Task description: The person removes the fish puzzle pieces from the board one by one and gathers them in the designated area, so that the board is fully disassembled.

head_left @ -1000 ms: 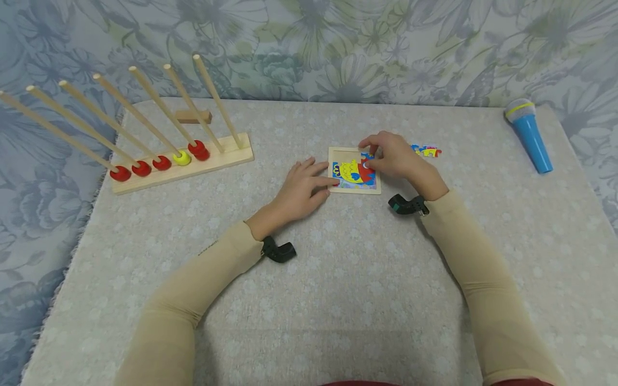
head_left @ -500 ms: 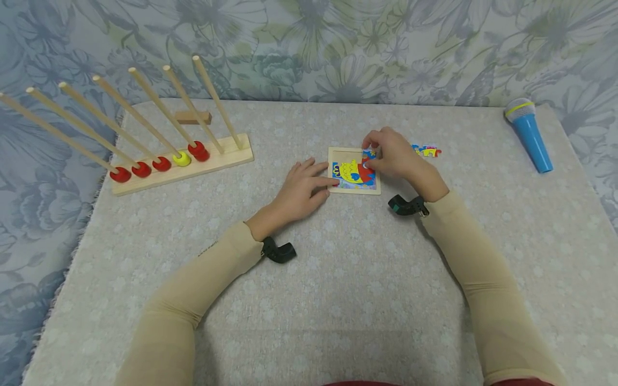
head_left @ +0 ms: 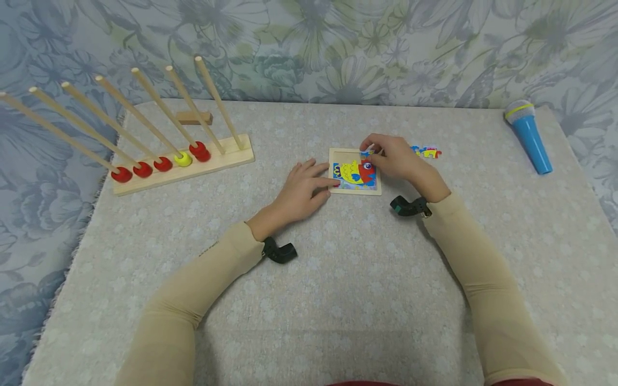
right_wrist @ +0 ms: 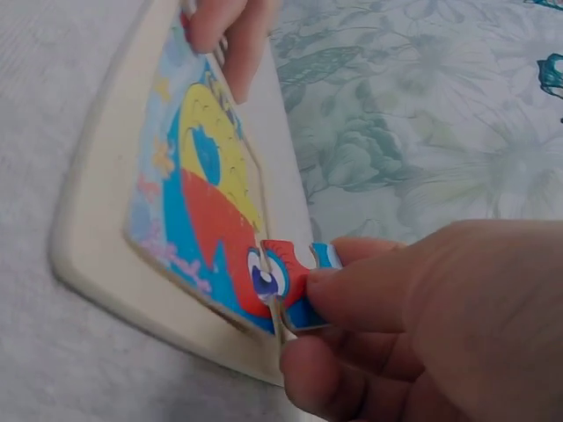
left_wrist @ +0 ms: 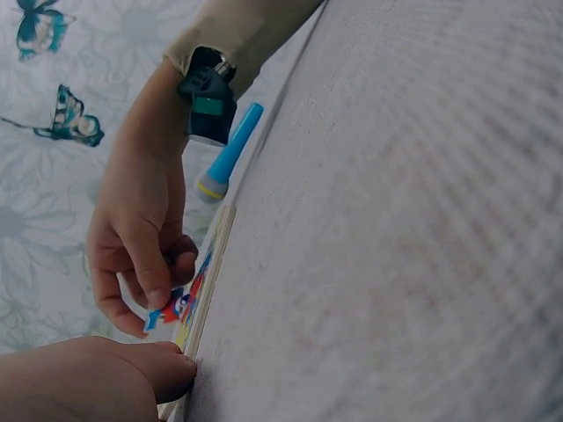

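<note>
A small wooden tray puzzle [head_left: 354, 193] with a yellow and red fish picture lies in the middle of the table. My right hand [head_left: 395, 156] pinches a red and blue puzzle piece [right_wrist: 288, 255] between thumb and fingers. That piece carries part of the fish's eye and sits tilted at the fish's head, against the pieces in the tray, as the right wrist view shows. At the tray's left side, my left hand [head_left: 301, 194] rests with spread fingers, one fingertip over the lower left corner of the picture.
More colourful puzzle pieces [head_left: 427, 152] lie just right of the tray, partly behind my right hand. A wooden peg stand [head_left: 227, 155] with red and yellow beads stands left, a wooden block [head_left: 194, 118] behind it. A blue toy microphone [head_left: 531, 140] lies far right.
My right hand has shifted slightly and its thumb has moved up, so the fish's eye now shows below it in the head view. The left hand has stayed in place.
</note>
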Motion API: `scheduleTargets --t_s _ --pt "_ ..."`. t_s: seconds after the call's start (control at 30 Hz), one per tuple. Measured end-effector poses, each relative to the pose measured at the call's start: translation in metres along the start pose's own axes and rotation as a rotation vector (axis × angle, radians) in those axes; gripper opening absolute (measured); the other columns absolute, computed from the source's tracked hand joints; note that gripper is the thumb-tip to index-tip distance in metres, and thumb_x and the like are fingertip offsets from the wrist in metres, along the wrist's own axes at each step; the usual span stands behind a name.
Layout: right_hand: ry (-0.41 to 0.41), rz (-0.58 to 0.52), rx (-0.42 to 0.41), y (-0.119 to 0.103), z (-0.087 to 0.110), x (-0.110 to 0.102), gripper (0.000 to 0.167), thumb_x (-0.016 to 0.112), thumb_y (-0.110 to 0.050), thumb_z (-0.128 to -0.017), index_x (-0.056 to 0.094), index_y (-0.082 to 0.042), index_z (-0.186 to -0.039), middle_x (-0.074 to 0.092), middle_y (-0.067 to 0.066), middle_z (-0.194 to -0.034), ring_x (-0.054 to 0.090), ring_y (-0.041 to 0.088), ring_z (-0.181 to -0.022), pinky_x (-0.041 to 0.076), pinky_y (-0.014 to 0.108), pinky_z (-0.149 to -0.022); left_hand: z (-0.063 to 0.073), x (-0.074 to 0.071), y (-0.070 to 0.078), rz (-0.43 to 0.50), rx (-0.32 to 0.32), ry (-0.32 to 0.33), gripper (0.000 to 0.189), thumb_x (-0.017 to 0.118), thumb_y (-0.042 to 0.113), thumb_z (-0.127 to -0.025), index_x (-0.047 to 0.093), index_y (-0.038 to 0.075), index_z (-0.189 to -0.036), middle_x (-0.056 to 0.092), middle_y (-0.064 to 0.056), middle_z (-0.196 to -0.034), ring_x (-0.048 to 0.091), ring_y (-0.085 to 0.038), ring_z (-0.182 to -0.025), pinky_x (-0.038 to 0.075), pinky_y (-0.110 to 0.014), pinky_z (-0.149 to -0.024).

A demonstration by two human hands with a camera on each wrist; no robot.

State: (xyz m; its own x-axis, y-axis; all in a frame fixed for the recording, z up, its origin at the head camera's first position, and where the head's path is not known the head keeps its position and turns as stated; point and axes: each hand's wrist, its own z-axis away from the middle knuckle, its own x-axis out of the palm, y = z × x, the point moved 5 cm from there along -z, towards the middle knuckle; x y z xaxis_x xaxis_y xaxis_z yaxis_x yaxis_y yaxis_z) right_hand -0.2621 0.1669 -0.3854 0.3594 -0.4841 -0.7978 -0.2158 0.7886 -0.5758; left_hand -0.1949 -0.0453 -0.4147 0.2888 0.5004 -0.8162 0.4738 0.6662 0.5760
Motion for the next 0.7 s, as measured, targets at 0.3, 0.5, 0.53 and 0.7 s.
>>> scheduleTargets --t_s 0.3,0.5,0.53,0.7 --pt "0.04 -0.122 0.062 0.02 0.006 -0.015 0.024 0.052 -0.01 -0.103 0.062 -0.005 -0.124 0.058 0.016 -0.103 0.056 0.021 -0.071 0.047 0.024 -0.063 0.001 0.002 -0.003 -0.016 -0.002 0.006 0.035 0.06 0.02 -0.1 0.07 0.016 -0.133 0.046 -0.013 -0.159 0.026 -0.043 -0.155 0.014 -0.065 -0.125" --pt "0.011 -0.134 0.031 0.018 -0.001 -0.005 0.022 0.053 -0.008 -0.103 0.063 -0.004 -0.122 0.057 0.016 -0.103 0.057 0.022 -0.074 0.047 0.023 -0.065 0.001 0.001 -0.004 -0.01 -0.002 0.014 0.035 0.06 0.02 -0.1 0.07 0.016 -0.133 0.047 -0.013 -0.158 0.026 -0.042 -0.155 0.014 -0.065 -0.125" --pt "0.012 -0.132 0.028 0.018 -0.001 -0.005 0.022 0.053 -0.008 -0.103 0.063 -0.004 -0.121 0.057 0.017 -0.103 0.057 0.023 -0.075 0.047 0.023 -0.065 0.001 0.001 -0.004 -0.01 -0.001 0.013 0.035 0.06 0.02 -0.1 0.07 0.016 -0.133 0.047 -0.013 -0.158 0.026 -0.042 -0.155 0.014 -0.065 -0.125" --pt "-0.006 -0.136 0.039 0.014 0.002 -0.002 0.021 0.053 -0.008 -0.103 0.063 -0.004 -0.121 0.058 0.017 -0.103 0.06 0.025 -0.077 0.05 0.021 -0.066 -0.001 0.002 -0.002 -0.009 0.007 0.014 0.034 0.06 0.019 -0.1 0.07 0.017 -0.133 0.047 -0.013 -0.158 0.026 -0.043 -0.155 0.014 -0.065 -0.125"
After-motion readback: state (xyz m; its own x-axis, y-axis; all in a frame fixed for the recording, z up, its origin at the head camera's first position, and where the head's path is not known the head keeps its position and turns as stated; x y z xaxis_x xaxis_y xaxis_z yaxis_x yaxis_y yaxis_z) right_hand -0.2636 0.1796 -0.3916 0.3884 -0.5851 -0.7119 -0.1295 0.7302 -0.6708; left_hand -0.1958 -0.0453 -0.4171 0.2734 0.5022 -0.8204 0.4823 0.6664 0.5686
